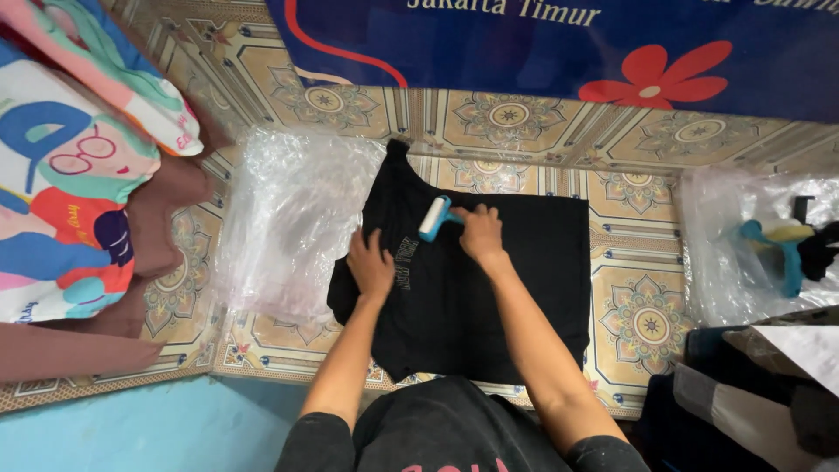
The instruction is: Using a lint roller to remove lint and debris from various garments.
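A: Figure, centre. The right hand (479,232) is closed around the handle of a blue lint roller (434,218), whose white drum rests on the black T-shirt (516,288). What does the other hand do?

B: The left hand (370,265) lies flat and spread, fingers open, pressing the shirt's left portion near a line of pale print. The two hands sit close together but apart, with the roller between them.

A: And the garment itself?

B: It is laid out on the patterned floor tiles (642,319), directly before the person, one sleeve reaching toward a crumpled clear plastic bag (288,218) just beside it on the left.

A: How is such rolling judged best done?

B: Probably with the flat hand holding the cloth taut while the drum travels away from it in straight, overlapping passes, so that no fold bunches under it.

A: Periphery?

B: Left, a stack of colourful printed fabric (65,183); right, a second plastic bag (743,253) holding blue and dark items; above, a blue banner (542,52) with a red flower.
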